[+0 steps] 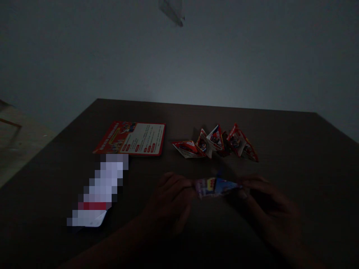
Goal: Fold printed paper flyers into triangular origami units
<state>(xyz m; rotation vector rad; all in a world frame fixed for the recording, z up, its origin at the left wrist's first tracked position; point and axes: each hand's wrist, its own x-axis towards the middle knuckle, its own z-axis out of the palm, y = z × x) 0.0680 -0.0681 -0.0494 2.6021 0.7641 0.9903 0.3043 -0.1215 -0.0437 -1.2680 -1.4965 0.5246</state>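
Note:
Between my two hands, just above the dark table, is a small piece of folded printed paper (217, 186) with blue, yellow and pale patches. My left hand (174, 198) pinches its left end, fingers curled. At the pointed right end, my right hand (269, 209) grips it between thumb and fingers. Poor light and some blur hide the exact folds. Beyond the hands lie several folded paper pieces (213, 140) in red, white and blue, with sharp points, close together in a row.
A stack of red and white printed sheets (140, 138) lies at the left back of the table (179, 112). Nearer me on the left is a lit phone (103, 186), its screen pixelated. A pale wall (196, 67) stands behind the table.

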